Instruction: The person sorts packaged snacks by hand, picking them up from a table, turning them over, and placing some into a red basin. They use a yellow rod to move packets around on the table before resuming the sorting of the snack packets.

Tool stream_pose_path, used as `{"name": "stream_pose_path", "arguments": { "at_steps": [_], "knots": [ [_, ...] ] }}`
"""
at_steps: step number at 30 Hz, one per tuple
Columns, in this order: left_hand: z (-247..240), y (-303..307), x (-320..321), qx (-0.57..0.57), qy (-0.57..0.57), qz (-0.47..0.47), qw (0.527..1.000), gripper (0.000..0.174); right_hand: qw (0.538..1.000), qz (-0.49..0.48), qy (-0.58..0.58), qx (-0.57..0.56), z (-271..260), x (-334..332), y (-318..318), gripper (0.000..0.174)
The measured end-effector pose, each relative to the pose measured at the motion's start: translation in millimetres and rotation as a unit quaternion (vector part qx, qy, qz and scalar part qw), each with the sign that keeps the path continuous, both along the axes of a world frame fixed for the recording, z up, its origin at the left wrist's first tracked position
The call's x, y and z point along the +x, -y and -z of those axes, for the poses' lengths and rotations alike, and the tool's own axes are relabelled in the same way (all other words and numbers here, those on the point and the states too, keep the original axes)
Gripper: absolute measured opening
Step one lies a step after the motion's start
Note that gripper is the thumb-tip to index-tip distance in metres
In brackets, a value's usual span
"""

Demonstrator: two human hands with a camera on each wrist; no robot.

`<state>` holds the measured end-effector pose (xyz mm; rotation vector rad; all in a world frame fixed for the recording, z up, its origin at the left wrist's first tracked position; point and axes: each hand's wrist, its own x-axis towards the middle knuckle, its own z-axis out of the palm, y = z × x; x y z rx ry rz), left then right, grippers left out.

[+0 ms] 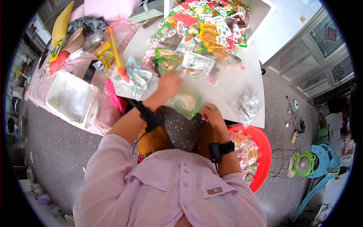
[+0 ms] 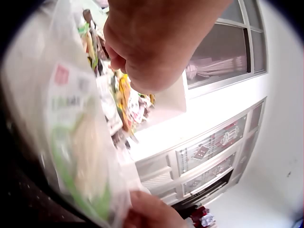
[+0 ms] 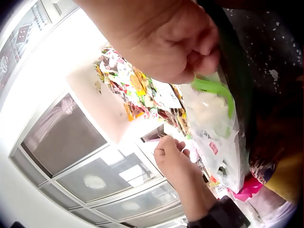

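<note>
My right hand point(image 1: 212, 114) pinches the edge of a clear plastic bag point(image 1: 185, 103) with green print and pale contents, near the table's front edge. In the right wrist view the bag's green edge point(image 3: 213, 90) comes out just beneath the curled fingers point(image 3: 202, 61). A small red mark shows on the bag in both wrist views. My left hand point(image 1: 170, 87), blurred, is over the table beyond the bag's left end. The right wrist view shows this left hand point(image 3: 173, 159) raised with half-bent fingers and nothing visible in them.
Many snack packets point(image 1: 204, 34) are heaped on the white table point(image 1: 242, 87) and in a white box behind. Clear bags point(image 1: 249, 102) lie at the right and left edges. A red basin point(image 1: 264, 151) of packets stands at lower right. A white tub point(image 1: 72, 98) sits on pink cloth.
</note>
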<state>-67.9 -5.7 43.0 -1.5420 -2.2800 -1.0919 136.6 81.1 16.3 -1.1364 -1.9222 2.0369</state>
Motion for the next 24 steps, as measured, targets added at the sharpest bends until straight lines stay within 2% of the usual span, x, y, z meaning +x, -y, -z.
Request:
{"name": "stream_pose_path", "arguments": {
  "at_steps": [3, 6, 9, 12, 15, 18, 24],
  "knots": [
    [-4.0, -20.8, -58.0, -0.068, -0.064, -0.090, 0.992, 0.018, 0.998, 0.047, -0.031, -0.012, 6.2, 5.1, 0.3, 0.014],
    [-6.5, -31.8, -88.1, -0.165, -0.033, -0.147, 0.975, 0.028, 0.997, 0.054, -0.043, -0.019, 11.4, 4.3, 0.2, 0.015],
    [2.4, -42.4, -101.9, -0.235, -0.001, -0.160, 0.959, 0.028, 0.996, 0.063, -0.058, -0.019, 12.1, 4.1, 0.8, 0.015],
    [3.9, -49.6, -110.7, -0.318, -0.101, -0.176, 0.926, 0.025, 0.996, 0.067, -0.062, -0.019, 14.2, 5.1, 0.2, 0.015],
    [-10.5, -43.7, -113.5, -0.273, -0.232, -0.132, 0.924, 0.021, 0.995, 0.068, -0.066, -0.023, 13.9, 6.6, 1.6, 0.016],
    [-19.1, -45.8, -122.2, -0.188, -0.217, -0.108, 0.952, 0.019, 0.995, 0.068, -0.072, -0.029, 14.1, 6.4, 0.1, 0.017],
    [-55.4, -20.3, -115.7, -0.155, -0.045, -0.126, 0.979, 0.018, 0.989, 0.099, -0.103, -0.044, 10.9, 12.0, 4.5, 0.018]
  ]
}}
